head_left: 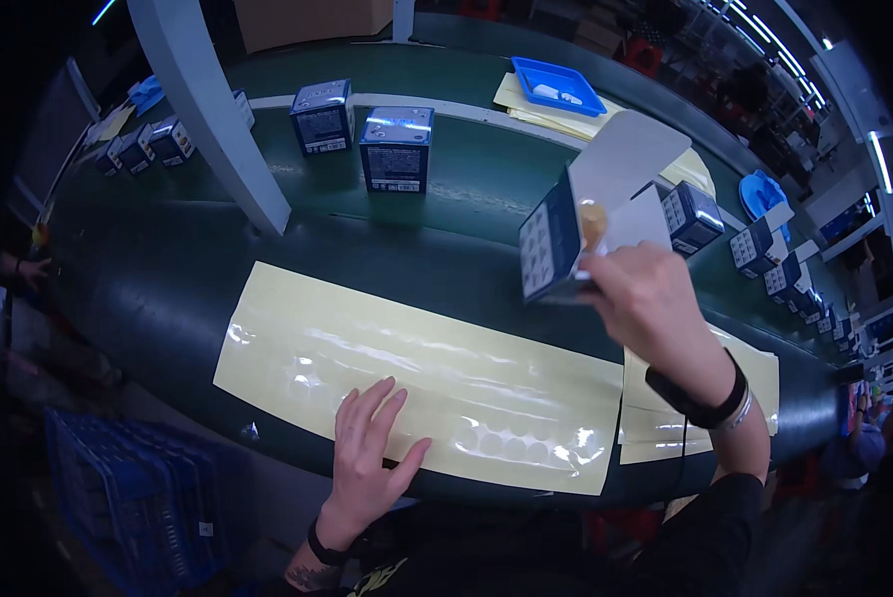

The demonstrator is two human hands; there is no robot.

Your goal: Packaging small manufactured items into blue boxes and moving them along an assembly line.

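Right hand [651,298]: fingers closed around the lower edge of a small blue carton [554,249], lifted off the belt at about 2 o'clock from picture centre; black band on the wrist.
Small blue carton: tilted, white top flap [626,157] standing open; a round yellowish sticker [593,225] sits on its inner face beside the thumb.
Left hand [367,448]: flat, fingers spread and extended, holding nothing; palm pressed on the pale yellow sticker sheet [297,348] at 6 o'clock.
Pale yellow sticker sheet: lies lengthwise on the dark green belt [148,289]; clear round stickers [511,443] in rows just right of the left hand.
Second sheet [656,428]: under the right forearm, at 4 o'clock.
Boxes on belt: two closed blue cartons [397,147] at 12 o'clock; more in a row [765,254] at 3 o'clock.
Blue tray [558,85]: on yellow sheets, at 1 o'clock.
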